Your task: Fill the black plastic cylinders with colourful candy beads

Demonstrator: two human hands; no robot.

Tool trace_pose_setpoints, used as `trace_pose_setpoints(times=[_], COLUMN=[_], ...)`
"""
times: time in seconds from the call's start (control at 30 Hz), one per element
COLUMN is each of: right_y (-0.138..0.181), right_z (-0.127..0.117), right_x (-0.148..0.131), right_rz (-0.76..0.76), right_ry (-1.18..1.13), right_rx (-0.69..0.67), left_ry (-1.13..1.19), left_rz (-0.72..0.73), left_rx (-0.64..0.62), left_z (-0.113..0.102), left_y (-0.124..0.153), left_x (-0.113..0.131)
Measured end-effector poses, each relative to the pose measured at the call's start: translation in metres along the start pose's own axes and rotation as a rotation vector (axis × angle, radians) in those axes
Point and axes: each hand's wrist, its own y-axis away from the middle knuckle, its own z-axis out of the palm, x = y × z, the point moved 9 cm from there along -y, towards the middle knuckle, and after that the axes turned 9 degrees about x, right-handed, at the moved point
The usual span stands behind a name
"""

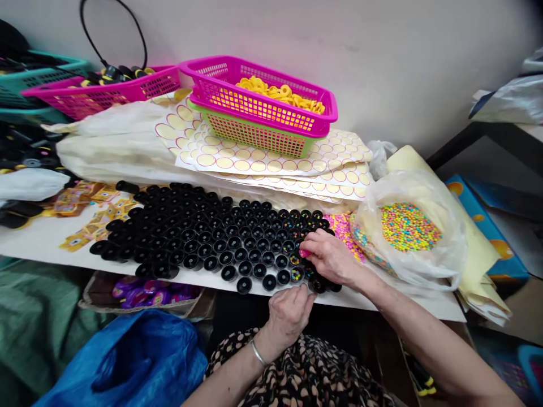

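Pinching a pink piece in the right hand, at cups on the table. Curling the left hand near the edge; cannot tell its grip. Apparently done: candy in several right-side cups; left: most others.

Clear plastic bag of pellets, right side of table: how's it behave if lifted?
Probably floppy: the plastic bag has thin, crumpled walls. Likely to sag and shift, since loose coloured pellets lie inside. It may spill if tipped, as its mouth looks open.
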Motion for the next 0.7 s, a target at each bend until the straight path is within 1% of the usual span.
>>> trace_pose_setpoints(times=[0.07,0.13,0.23,0.3,0.43,0.5,0.57,0.63,0.7], right_y=[-0.001,-0.003,-0.003,-0.004,-0.005,-0.008,-0.013,-0.02,-0.027], right_z=[0.005,0.006,0.006,0.004,0.004,0.005,0.003,0.0,0.001], right_x=[-0.005,-0.008,-0.009,-0.005,0.016,0.024,0.023,0.015,0.002], right_rz=[-0.026,-0.042,-0.037,0.005,0.187,0.252,0.24,0.169,0.077], right_ry=[0.104,0.158,0.14,0.012,-0.402,-0.487,-0.391,-0.173,0.06], right_rx=[-0.039,-0.054,-0.045,-0.024,0.035,0.055,0.067,0.072,0.045], left_ry=[0.0,-0.001,0.002,0.006,0.006,0.008,0.012,0.013,0.012], left_rz=[-0.001,-0.005,-0.006,-0.004,0.001,0.002,0.001,-0.004,-0.005], left_rx=[-0.019,-0.033,-0.039,-0.04,-0.016,-0.006,-0.012,-0.019,-0.022], left_z=[0.001,0.001,0.001,0.001,-0.001,-0.002,-0.001,-0.001,0.0], left_y=[0.0,0.0,0.0,0.0,-0.001,-0.001,-0.001,-0.001,-0.001], left_x=[0.0,0.0,-0.001,-0.001,-0.001,-0.001,-0.001,-0.001,-0.001])
